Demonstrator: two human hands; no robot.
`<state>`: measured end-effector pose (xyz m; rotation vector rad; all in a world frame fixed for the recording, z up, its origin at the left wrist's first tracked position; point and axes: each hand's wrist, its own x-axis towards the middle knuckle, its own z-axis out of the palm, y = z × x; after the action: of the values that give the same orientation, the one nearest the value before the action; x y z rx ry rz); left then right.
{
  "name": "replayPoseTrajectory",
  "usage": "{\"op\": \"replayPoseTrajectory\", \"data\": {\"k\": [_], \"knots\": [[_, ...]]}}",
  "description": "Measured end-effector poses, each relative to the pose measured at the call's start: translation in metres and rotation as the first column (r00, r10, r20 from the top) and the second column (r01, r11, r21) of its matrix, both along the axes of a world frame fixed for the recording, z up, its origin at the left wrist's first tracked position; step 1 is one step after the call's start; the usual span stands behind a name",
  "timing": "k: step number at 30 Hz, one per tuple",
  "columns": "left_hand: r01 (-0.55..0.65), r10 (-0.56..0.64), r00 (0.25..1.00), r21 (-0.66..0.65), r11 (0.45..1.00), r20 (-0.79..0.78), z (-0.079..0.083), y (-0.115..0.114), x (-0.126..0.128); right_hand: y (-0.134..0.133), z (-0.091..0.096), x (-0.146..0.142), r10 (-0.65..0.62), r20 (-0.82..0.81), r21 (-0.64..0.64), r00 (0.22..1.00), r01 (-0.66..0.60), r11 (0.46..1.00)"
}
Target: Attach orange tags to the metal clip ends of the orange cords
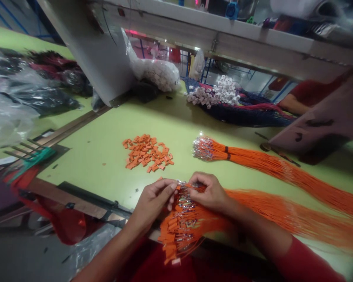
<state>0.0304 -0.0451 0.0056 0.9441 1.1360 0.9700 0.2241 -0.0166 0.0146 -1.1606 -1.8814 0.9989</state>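
On the green table, the left hand pinches an orange cap right by the right hand, whose fingers hold a wire. More wires run beneath the right forearm. Beyond lies a loose pile of caps; to its right, a bundle banded in black, metal tips bare. Farther back, white pieces heap on dark wires, near another person's arm.

The wires are orange (the table yellow-green).

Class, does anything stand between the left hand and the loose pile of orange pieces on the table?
Nothing visible stands in the way: green tabletop lies between the left hand and the pile of orange pieces.
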Motion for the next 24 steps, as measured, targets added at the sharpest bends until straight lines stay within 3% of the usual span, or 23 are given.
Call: {"op": "replayPoseTrajectory", "data": {"k": [7, 13, 17, 20, 24], "knots": [[-0.069, 0.068, 0.996, 0.008, 0.998, 0.050, -0.008, -0.008, 0.012, -0.003, -0.006, -0.003, -0.017, -0.023, 0.062, 1.000, 0.019, 0.998], [-0.083, 0.093, 0.986, -0.075, 0.994, 0.138, -0.010, -0.017, 0.018, -0.002, 0.002, 0.000, 0.091, -0.062, -0.063, 0.994, -0.095, 0.993], [-0.130, 0.142, 0.981, -0.092, 0.987, 0.133, -0.013, -0.023, 0.018, -0.004, -0.001, -0.001, 0.113, -0.051, -0.073, 0.992, -0.117, 0.990], [-0.111, 0.118, 0.988, -0.072, 0.991, 0.105, -0.016, -0.023, 0.014, -0.003, -0.006, -0.002, 0.091, -0.118, -0.193, 0.989, -0.112, 0.975], [-0.006, 0.006, 1.000, -0.017, 1.000, 0.002, -0.015, -0.020, 0.003, 0.005, -0.009, 0.001, 0.000, -0.249, -0.423, 0.968, -0.109, 0.900]]}}
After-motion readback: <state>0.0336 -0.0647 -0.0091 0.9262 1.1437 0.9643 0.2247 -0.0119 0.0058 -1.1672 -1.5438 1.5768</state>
